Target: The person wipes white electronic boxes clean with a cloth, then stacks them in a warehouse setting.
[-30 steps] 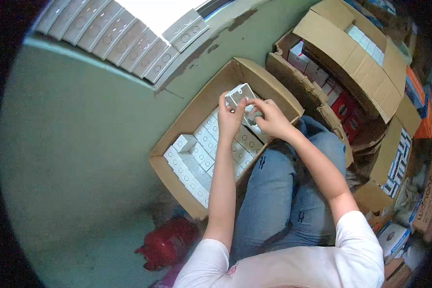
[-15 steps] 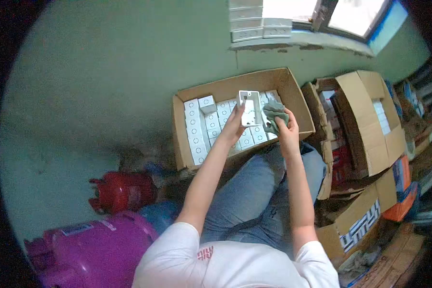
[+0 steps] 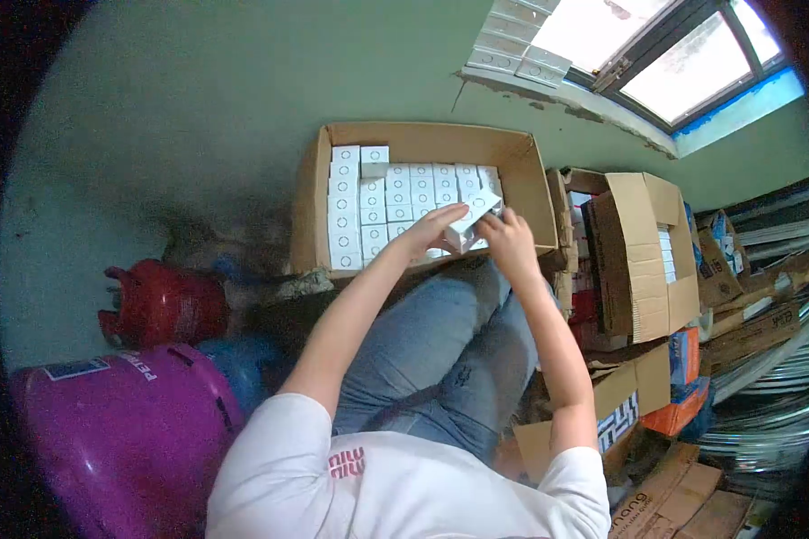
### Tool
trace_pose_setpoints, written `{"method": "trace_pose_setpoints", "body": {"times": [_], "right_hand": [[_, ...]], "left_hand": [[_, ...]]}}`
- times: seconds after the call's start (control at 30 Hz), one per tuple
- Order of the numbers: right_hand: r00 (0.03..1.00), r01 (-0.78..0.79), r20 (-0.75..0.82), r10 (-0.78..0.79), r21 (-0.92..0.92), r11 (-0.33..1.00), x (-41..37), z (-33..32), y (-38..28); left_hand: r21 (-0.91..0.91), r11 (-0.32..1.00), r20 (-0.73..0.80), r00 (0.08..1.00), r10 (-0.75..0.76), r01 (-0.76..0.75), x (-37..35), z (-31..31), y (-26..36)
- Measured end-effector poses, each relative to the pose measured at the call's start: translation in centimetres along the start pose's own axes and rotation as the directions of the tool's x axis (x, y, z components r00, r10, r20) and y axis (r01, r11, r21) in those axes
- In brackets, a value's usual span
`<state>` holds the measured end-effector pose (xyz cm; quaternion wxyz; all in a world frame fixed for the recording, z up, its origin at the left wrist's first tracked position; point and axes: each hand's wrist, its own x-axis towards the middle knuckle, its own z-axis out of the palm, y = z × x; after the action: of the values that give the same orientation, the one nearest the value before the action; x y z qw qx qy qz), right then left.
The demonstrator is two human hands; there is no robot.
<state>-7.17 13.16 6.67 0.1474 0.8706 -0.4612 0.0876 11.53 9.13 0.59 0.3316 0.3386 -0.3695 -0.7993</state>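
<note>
My left hand (image 3: 433, 228) is closed on a white plastic electrical back box (image 3: 478, 209), held tilted over the near right part of a cardboard carton (image 3: 537, 184). Against the box's right side, my right hand (image 3: 510, 242) has its fingers curled in at the open face. The grey-green cloth it grips is mostly hidden by the fingers and the box. Rows of similar white back boxes (image 3: 343, 205), with round knockout marks on their sides, fill much of the carton below. One box (image 3: 375, 158) sits higher than its neighbours at the back left.
Red (image 3: 175, 301) and purple gas cylinders (image 3: 135, 440) stand at left. Opened cartons (image 3: 643, 251) crowd the right side, beside bundles of shiny lengths (image 3: 764, 431). More white boxes (image 3: 512, 49) are stacked on the sill by the window (image 3: 683, 72).
The back box has been lowered and turned from upright to tilted. My right hand has brought the cloth in against it. The head view has shifted and rotated.
</note>
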Motion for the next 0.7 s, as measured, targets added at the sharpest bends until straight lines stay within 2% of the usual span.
{"method": "trace_pose_setpoints", "body": {"times": [0.07,0.2,0.23,0.33,0.37,0.47,0.53,0.6,0.63,0.7], "right_hand": [[1.000,-0.021,0.000,0.021,0.060,0.998,0.2,-0.5,1.0],[0.990,-0.120,-0.056,0.128,0.129,0.984,0.6,-0.1,-1.3],[0.988,-0.145,-0.021,0.155,0.248,0.958,0.8,-0.4,-2.3],[0.988,-0.143,0.003,0.156,0.415,0.898,0.6,-0.1,-4.8],[0.986,-0.153,0.004,0.167,0.415,0.897,0.5,0.1,-5.3],[0.981,-0.192,0.056,0.184,0.268,0.944,0.7,-0.8,-4.3],[0.958,-0.277,0.104,0.266,0.109,0.955,0.9,-0.3,-2.4],[0.969,-0.237,-0.043,0.245,0.138,0.962,0.7,-0.3,-1.3],[0.965,-0.250,-0.044,0.259,0.143,0.958,0.7,-0.2,-1.5],[0.958,-0.274,-0.044,0.284,0.154,0.949,0.7,0.3,-2.6]], "left_hand": [[-0.048,0.999,0.020,1.000,0.016,-0.015,-0.7,0.6,0.5],[-0.057,0.998,-0.042,0.999,0.008,-0.010,0.7,-0.8,-0.4],[-0.066,0.996,-0.088,0.995,0.050,-0.056,0.3,-0.1,0.0],[-0.118,0.989,-0.128,0.989,0.068,-0.083,0.9,-1.0,-0.5],[-0.119,0.992,-0.119,0.993,0.018,-0.032,1.1,-1.4,-0.5],[-0.109,0.991,-0.186,0.981,0.051,-0.072,0.9,-0.7,-0.3],[-0.075,0.996,-0.183,0.982,0.042,-0.057,1.2,-0.8,-0.6],[-0.049,0.998,-0.155,0.988,0.017,-0.025,1.1,-1.1,-0.3],[-0.050,0.998,-0.205,0.978,0.035,-0.046,1.0,-0.3,0.1],[-0.141,0.989,-0.169,0.985,0.020,-0.045,1.6,-0.8,-0.6]]}}
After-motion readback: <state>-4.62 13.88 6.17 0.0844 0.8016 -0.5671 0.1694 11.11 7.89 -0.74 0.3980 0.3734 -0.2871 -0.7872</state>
